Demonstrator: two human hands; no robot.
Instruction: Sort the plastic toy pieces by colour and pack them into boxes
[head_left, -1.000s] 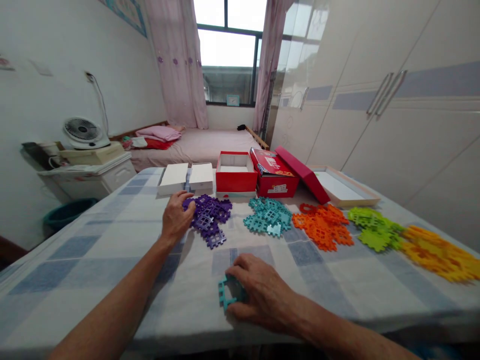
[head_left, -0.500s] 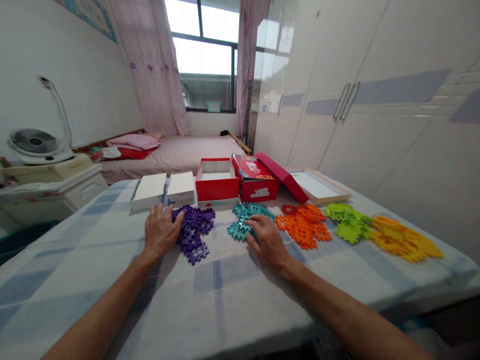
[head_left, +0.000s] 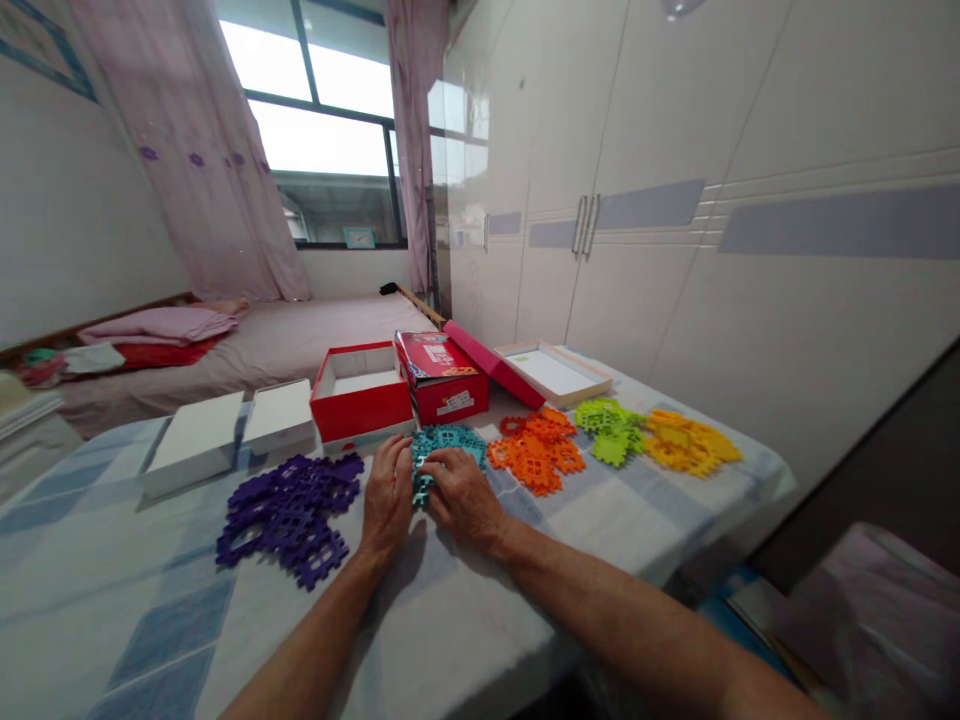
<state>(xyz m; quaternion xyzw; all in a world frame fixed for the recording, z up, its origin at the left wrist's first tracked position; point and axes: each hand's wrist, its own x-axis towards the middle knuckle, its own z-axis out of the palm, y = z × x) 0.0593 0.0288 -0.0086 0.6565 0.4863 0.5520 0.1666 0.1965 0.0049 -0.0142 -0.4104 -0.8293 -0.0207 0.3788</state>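
Both of my hands are at the pile of teal interlocking plastic pieces in the middle of the table. My left hand stands along the pile's left edge, fingers stretched out. From the right, my right hand reaches over the near part of the pile, its fingers bent and apart, touching the pieces. Some teal pieces show between the two hands; others are hidden beneath the fingers. To the left of my left hand lies a spread pile of purple interlocking pieces. Orange pieces lie just right of the teal ones.
Green pieces and yellow pieces lie farther right. Behind the piles stand an open red box, a printed red box, a leaning red lid, a shallow tray and two white boxes.
My left hand has left the purple pile and moved right to the teal pieces. My right hand stays at the teal pile. The view has turned to the right.
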